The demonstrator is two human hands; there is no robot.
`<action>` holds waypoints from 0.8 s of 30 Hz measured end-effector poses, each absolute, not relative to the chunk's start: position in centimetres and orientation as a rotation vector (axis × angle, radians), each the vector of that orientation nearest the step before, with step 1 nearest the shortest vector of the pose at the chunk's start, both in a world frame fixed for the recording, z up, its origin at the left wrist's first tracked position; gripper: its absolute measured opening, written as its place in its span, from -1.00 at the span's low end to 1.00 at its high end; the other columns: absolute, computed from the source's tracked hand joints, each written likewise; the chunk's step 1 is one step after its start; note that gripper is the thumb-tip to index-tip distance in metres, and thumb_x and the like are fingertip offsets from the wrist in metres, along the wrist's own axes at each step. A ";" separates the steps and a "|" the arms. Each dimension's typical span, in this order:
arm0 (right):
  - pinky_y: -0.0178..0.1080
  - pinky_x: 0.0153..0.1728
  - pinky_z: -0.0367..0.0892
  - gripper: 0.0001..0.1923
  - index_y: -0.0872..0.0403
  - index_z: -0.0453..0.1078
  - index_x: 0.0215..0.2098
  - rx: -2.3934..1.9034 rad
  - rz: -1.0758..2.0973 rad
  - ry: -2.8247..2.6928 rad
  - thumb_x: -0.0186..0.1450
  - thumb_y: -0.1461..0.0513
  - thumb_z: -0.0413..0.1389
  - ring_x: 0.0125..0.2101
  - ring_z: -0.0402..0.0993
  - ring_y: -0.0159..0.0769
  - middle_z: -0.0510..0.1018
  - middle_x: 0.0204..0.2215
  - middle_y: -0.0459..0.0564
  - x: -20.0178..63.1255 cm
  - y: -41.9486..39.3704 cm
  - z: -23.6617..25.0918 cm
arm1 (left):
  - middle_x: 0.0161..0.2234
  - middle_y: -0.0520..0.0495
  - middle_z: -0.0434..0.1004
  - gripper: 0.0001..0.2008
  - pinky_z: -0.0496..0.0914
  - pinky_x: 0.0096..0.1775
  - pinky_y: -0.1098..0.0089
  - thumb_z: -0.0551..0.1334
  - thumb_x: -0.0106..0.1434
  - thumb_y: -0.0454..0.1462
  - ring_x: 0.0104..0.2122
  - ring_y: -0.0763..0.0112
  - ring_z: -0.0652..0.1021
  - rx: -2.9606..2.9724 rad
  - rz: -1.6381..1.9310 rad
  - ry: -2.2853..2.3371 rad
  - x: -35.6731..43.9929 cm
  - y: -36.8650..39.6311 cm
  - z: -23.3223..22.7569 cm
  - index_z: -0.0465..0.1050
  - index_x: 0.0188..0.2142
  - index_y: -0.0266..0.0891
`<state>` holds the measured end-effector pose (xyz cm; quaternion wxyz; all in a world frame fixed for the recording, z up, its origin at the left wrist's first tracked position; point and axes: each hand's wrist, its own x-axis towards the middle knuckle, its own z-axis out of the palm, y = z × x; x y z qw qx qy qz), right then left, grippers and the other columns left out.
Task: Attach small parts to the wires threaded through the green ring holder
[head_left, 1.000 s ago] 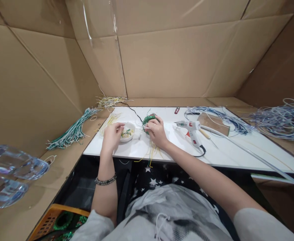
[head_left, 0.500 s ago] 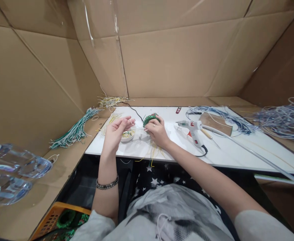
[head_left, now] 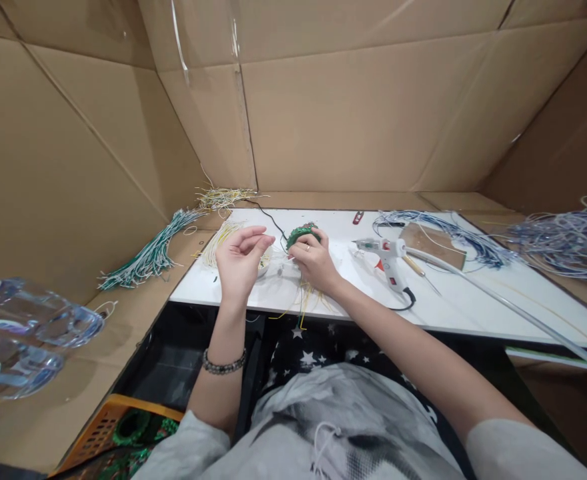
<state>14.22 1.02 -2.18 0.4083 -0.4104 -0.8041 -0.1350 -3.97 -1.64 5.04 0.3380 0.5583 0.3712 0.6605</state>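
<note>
My right hand (head_left: 315, 261) grips a small green wire-wound ring (head_left: 301, 234) on the white tabletop (head_left: 473, 293), with yellow and white wire ends trailing toward the front edge. My left hand (head_left: 241, 260) is raised just left of it, palm toward me, thumb and forefinger pinched together; whether they hold a small part is too fine to see. It covers most of a small white bowl (head_left: 265, 261) of little parts.
A white hot glue gun (head_left: 386, 257) lies right of my hands with a black cord. Green-white wire bundles (head_left: 146, 257) and yellow wires (head_left: 221, 198) lie left; blue-white wire heaps (head_left: 558, 240) right. Cardboard walls surround. An orange basket (head_left: 104, 430) sits lower left.
My left hand rose out of the white bowl and turned palm-up, moving right toward the green ring. My right hand stayed on the ring.
</note>
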 end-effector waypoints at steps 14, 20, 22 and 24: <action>0.15 0.31 0.15 -0.64 -0.07 0.48 -0.36 -1.052 -0.238 -2.017 0.44 0.38 -0.05 -0.14 0.53 -0.18 0.61 -0.41 -0.09 14.0 0.8 -1.9 | -0.37 0.04 0.62 -0.74 0.58 -0.04 0.14 0.42 0.23 -0.08 -0.27 0.28 0.70 1.346 2.338 0.898 -4.4 -0.9 5.3 0.41 -0.27 -0.10; 0.14 0.32 0.14 -0.66 -0.05 0.48 -0.34 -1.095 -0.229 -2.026 0.46 0.37 -0.05 -0.13 0.51 -0.18 0.63 -0.38 -0.06 13.9 0.6 -1.5 | -0.37 0.00 0.63 -0.82 0.58 -0.10 0.24 0.42 0.20 -0.16 -0.28 0.30 0.68 1.468 2.180 1.097 -6.7 0.3 5.1 0.47 -0.34 -0.13; 0.11 0.32 0.15 -0.67 -0.05 0.48 -0.33 -1.086 -0.255 -2.036 0.46 0.38 -0.04 -0.13 0.52 -0.18 0.65 -0.38 -0.06 13.9 0.5 -1.5 | -0.33 -0.06 0.67 -0.89 0.57 -0.09 0.26 0.39 0.22 -0.19 -0.24 0.28 0.68 1.542 1.965 1.127 -7.3 0.9 4.7 0.55 -0.34 -0.15; 0.10 0.31 0.15 -0.68 -0.05 0.47 -0.34 -1.076 -0.292 -2.043 0.45 0.39 -0.01 -0.14 0.52 -0.20 0.65 -0.39 -0.10 13.8 0.6 -1.5 | -0.27 -0.11 0.71 -0.92 0.56 -0.11 0.27 0.36 0.22 -0.21 -0.18 0.24 0.69 1.571 1.749 1.121 -7.6 1.0 4.5 0.60 -0.32 -0.15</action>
